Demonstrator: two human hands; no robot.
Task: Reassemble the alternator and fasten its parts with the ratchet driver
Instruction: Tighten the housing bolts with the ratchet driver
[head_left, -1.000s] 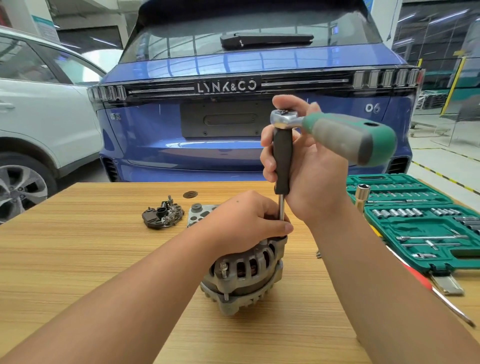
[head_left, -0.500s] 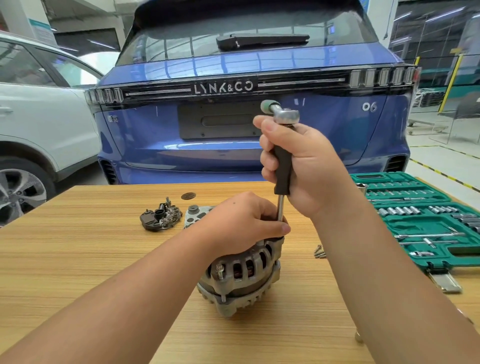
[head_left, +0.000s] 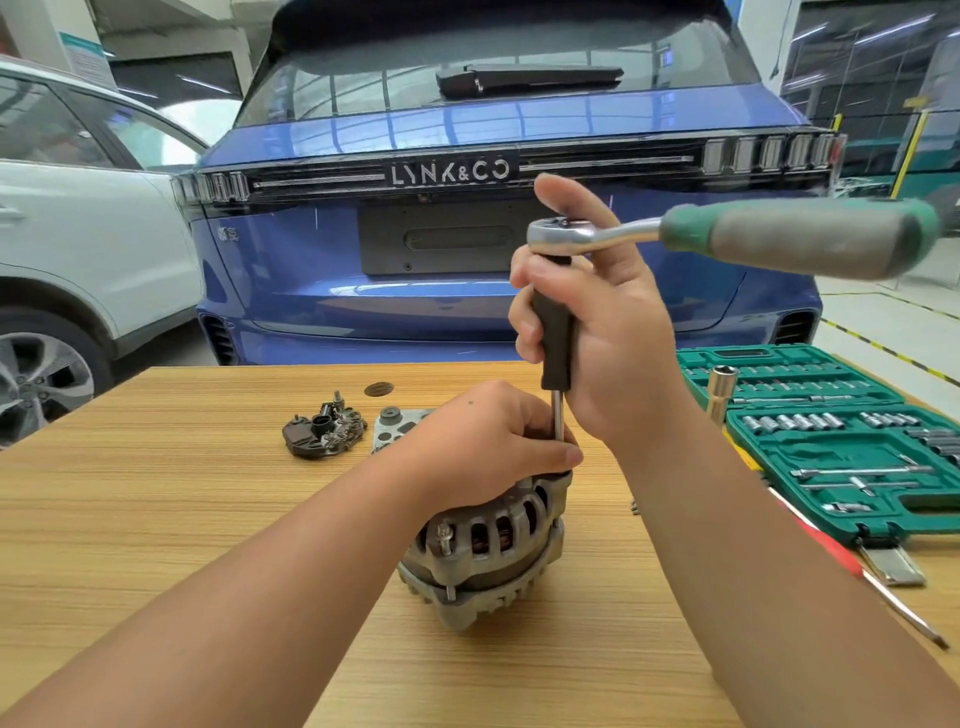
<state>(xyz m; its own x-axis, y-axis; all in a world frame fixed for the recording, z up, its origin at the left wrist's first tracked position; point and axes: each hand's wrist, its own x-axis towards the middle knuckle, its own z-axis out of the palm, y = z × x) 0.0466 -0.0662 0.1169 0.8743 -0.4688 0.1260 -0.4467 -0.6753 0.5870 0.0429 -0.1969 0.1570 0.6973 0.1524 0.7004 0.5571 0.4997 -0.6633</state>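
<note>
- One alternator (head_left: 488, 551) stands near the middle of the wooden tabletop (head_left: 156, 519), its ribbed grey housing facing the camera.
- The left hand (head_left: 483, 441) rests on top of the alternator, its fingers curled over the housing and closed around the foot of a thin steel shaft.
- The right hand (head_left: 597, 332) is wrapped round the black grip of an upright extension (head_left: 556, 353), index finger raised behind the tool head; the shaft runs straight down into the top of the alternator.
- One ratchet (head_left: 727, 236) sits on top of the extension, its chrome head above the right hand and its green-and-grey handle pointing right, blurred.
- Two loose alternator parts lie farther back on the left: a dark rectifier piece (head_left: 324, 431) and, just right of it, a pale plate (head_left: 397, 426) with holes, partly hidden by the left hand.
- One green toolcase (head_left: 831, 436) lies open at the right; its trays hold rows of sockets, bits and a few bars, too many and too small to count.
- One tall socket (head_left: 722, 392) stands upright beside the case.
- One red-handled screwdriver (head_left: 857, 566) lies in front of the case.
- Two cars stand beyond the tabletop: a blue one (head_left: 467, 156) straight ahead, a white one (head_left: 78, 234) at the left.
</note>
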